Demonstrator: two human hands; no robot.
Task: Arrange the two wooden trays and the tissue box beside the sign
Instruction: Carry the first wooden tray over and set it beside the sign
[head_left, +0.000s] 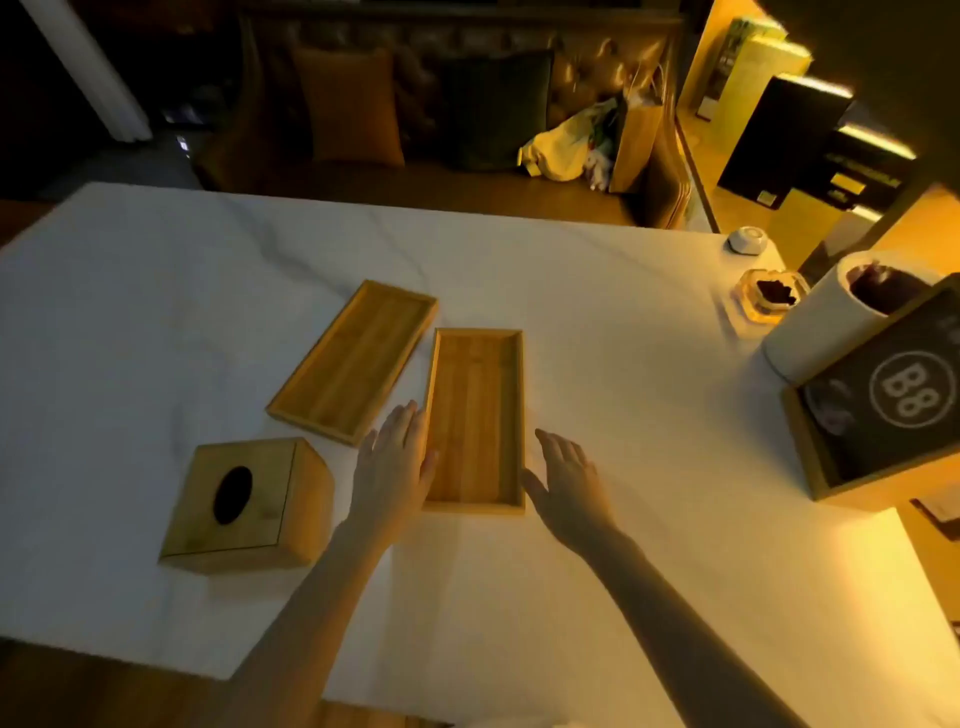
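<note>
Flanking the nearer tray (475, 415), well left of the sign (883, 400), our left hand (392, 467) and right hand (571, 480) hold nothing, fingers (410, 421) spread; we judge it light, rigid, best gripped by its long rims.

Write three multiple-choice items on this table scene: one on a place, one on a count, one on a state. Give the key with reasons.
1. Where is the tissue box?
A. left of both trays
B. beside the sign
C. inside a tray

2. How many wooden trays lie on the table?
A. one
B. two
C. three

3. What do the trays hold?
A. tissues
C. cups
B. nothing

Key: 1 A, it sits left of the far tray and near tray, far from the sign. 2 B, two show. 3 B, both floors are bare; the left hand and right hand flank the near one.
</note>
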